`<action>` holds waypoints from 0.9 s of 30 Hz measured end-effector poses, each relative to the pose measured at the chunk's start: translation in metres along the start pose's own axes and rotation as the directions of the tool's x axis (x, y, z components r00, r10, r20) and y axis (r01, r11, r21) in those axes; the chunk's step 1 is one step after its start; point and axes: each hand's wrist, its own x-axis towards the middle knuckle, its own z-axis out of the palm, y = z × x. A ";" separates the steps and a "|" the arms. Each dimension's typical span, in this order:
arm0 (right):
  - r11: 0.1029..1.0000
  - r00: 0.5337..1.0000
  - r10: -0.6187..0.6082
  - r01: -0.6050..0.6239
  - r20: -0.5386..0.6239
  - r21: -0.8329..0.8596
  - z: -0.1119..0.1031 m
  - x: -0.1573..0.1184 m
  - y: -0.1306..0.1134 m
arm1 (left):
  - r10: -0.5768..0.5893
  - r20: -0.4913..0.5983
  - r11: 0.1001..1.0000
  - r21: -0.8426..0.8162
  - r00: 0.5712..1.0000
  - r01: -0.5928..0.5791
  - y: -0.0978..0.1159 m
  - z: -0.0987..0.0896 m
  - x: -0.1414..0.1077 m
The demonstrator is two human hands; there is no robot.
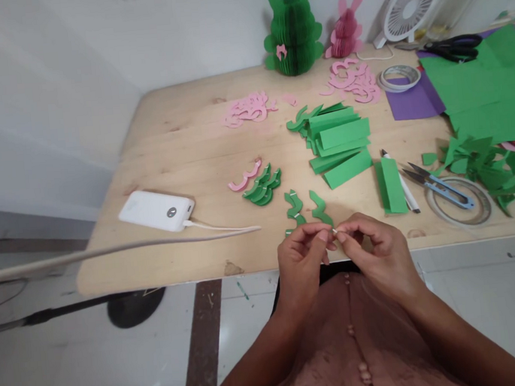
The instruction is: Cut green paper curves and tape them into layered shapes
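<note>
While both hands meet just past the near edge of the bench, the left hand (301, 255) and the right hand (375, 249) are each closed in a fingertip pinch on one tiny white scrap (334, 231), too small to tell whether it is tape or a backing strip. It hangs in the air between the two hands, right over the edge, just in front of the green paper squiggles (306, 207) lying there. By the look of it, the scrap weighs next to nothing, is limp and probably sticky on one face, so it would curl or cling to a finger; the very ends, held by nail and fingertip, seem the only sensible places to grip. The green cut-outs look thin and easily creased, best lifted by an edge. Further right along the bench lie a roll of clear tape (459, 205) with small snips (439, 184) across it, and a stack of folded green strips (338, 141) sits toward the middle.
</note>
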 end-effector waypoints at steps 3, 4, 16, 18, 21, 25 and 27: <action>1.000 1.000 0.018 -0.018 0.008 0.008 0.000 -0.001 0.001 | 0.000 -0.017 1.000 -0.008 1.000 0.000 0.000 -0.001 -0.002; 1.000 1.000 0.020 -0.020 0.008 0.009 -0.001 -0.001 0.002 | 0.009 -0.029 1.000 0.008 1.000 -0.008 0.001 -0.002 -0.003; 0.999 1.000 0.026 -0.026 -0.003 -0.031 -0.001 -0.004 0.014 | 0.148 -0.078 0.942 0.314 0.986 -0.116 0.003 -0.031 -0.017; 0.999 1.000 0.023 -0.024 -0.008 -0.035 -0.001 -0.004 0.015 | 0.155 -0.070 0.938 0.324 0.986 -0.124 0.003 -0.035 -0.017; 0.999 1.000 0.014 -0.015 -0.023 -0.036 0.000 -0.004 0.017 | 0.163 -0.056 0.924 0.359 0.985 -0.132 0.004 -0.041 -0.015; 0.998 0.999 -0.015 0.013 -0.038 -0.058 0.000 -0.003 0.021 | 0.215 -0.077 0.908 0.383 0.974 -0.170 0.004 -0.049 -0.012; 0.997 0.999 -0.025 0.023 -0.037 -0.070 0.000 -0.002 0.022 | 0.243 -0.105 0.901 0.393 0.964 -0.184 0.004 -0.052 -0.009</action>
